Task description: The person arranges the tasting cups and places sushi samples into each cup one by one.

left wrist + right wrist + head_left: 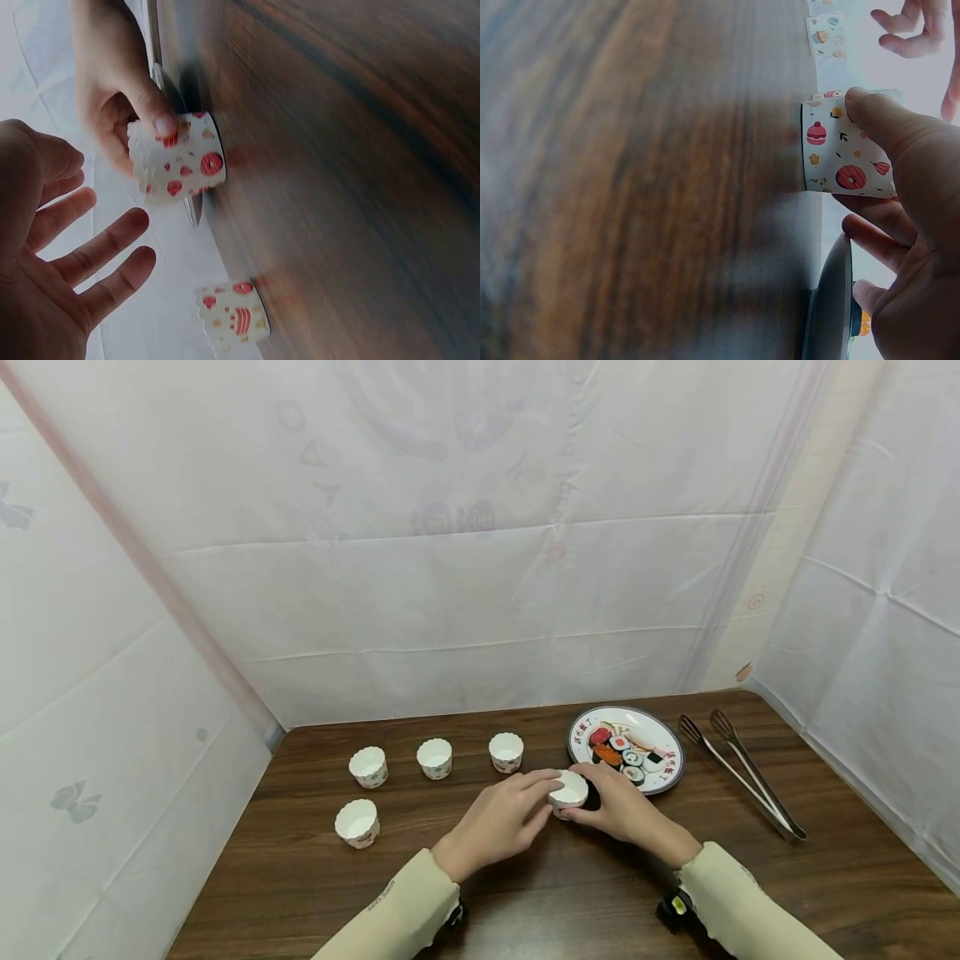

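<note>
A white paper baking cup (567, 789) with a scalloped rim and red cake and doughnut prints stands upright on the brown wooden table. My right hand (626, 806) grips it from the right, the thumb (877, 116) pressed on its printed side. On its left, my left hand (506, 818) is right beside the cup; in the left wrist view its fingers (105, 251) are spread and hold nothing. Just behind stands another baking cup (506, 752), with more baking cups (435, 758) further left.
Behind the right hand lies a round plate (675, 777) with a dark rim and colourful sushi pieces (606, 754). Metal tongs (750, 781) rest at the right, their slotted ends towards the back. White cloth (480, 585) hangs behind the table and along both sides.
</note>
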`<state>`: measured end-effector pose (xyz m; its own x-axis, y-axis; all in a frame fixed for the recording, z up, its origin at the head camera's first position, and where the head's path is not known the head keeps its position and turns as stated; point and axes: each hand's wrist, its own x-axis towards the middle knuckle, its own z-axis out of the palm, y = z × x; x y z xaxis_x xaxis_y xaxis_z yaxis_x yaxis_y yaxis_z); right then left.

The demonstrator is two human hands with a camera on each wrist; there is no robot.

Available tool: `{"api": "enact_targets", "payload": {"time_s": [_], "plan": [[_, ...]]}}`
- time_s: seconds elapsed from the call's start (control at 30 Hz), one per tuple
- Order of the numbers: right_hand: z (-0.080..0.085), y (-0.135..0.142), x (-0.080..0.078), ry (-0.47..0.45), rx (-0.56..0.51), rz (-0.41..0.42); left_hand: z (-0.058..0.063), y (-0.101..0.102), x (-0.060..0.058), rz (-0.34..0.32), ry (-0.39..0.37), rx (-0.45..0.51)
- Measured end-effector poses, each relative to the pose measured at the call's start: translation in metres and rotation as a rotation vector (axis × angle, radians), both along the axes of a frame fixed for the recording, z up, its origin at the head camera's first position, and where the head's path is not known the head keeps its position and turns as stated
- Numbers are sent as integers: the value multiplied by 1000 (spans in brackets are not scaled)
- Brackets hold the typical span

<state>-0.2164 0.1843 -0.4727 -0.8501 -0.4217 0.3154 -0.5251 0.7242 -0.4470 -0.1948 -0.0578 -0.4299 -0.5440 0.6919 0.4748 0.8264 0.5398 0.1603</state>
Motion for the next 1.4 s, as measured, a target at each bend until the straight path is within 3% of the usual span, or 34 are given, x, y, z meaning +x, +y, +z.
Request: {"api": "enact_targets", "payload": {"time_s": [0.33, 0.83, 1.4], "plan": [[-2, 1, 0, 24, -13, 3, -2, 12, 2, 2, -89, -75], [-2, 0, -1, 10, -15, 12, -4, 16, 1, 16, -90, -134], [-2, 0, -1, 28, -14, 8, -7, 21, -6, 46, -55, -131]]}}
